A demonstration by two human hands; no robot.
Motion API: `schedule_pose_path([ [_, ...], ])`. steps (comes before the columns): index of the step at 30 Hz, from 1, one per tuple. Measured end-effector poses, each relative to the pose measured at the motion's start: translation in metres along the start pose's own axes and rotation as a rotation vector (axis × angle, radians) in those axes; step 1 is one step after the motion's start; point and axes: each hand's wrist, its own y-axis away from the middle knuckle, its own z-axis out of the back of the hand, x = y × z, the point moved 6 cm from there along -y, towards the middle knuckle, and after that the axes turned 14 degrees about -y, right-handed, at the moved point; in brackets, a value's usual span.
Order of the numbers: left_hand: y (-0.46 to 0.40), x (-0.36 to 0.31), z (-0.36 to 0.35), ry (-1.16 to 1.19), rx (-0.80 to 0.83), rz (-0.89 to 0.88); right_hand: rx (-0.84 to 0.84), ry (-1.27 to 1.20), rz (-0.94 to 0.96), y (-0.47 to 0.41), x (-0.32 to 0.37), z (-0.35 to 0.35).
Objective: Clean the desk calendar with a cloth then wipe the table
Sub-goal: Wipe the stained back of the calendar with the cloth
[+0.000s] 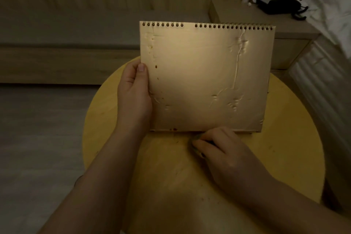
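One view only, from a head-worn wide-angle camera, looking forward and steeply down onto the round yellow table (284,138). Close in: tabletop filling the lower middle of the frame, near rim cut off by the bottom edge. Both forearms entering from below, over the table, left hand (133,93) and right hand (224,154) near frame centre. Facing the plain back of the desk calendar (205,80), upright on the table's far part. Beyond the table, a low wooden ledge along a wall; beyond and right of it, a shelf with a black object (279,5). Straight lines bowed toward the edges. Dim throughout. No second view to overlap with.
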Motion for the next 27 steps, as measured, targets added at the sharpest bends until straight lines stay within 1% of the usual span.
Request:
schedule_pose_path([
  [4, -0.001, 0.001, 0.001, 0.005, -0.005, -0.006, -0.086, -0.022, 0.093, -0.015, 0.01, 0.023],
  [9, -0.002, 0.002, -0.001, 0.042, 0.006, -0.015, -0.044, 0.027, 0.058, -0.052, 0.008, 0.034],
  [11, -0.001, 0.001, 0.0, 0.045, 0.009, -0.022, -0.06, 0.049, 0.061, -0.07, 0.006, 0.045],
  [14, -0.001, 0.002, 0.0, 0.044, 0.012, -0.018, -0.127, 0.101, 0.085, -0.101, 0.001, 0.069],
  [18, 0.0, 0.001, 0.0, 0.04, 0.014, -0.022, -0.229, 0.159, 0.046, -0.146, -0.013, 0.102],
  [21, 0.0, -0.002, 0.0, 0.036, 0.016, -0.034, -0.296, 0.19, 0.067, -0.169, -0.014, 0.118],
  [24, 0.0, -0.002, -0.001, 0.048, 0.027, -0.041, -0.295, 0.208, 0.11, -0.171, -0.01, 0.109],
  [27, -0.001, 0.0, -0.001, 0.068, 0.033, -0.038, -0.214, 0.181, 0.139, -0.153, -0.003, 0.082],
])
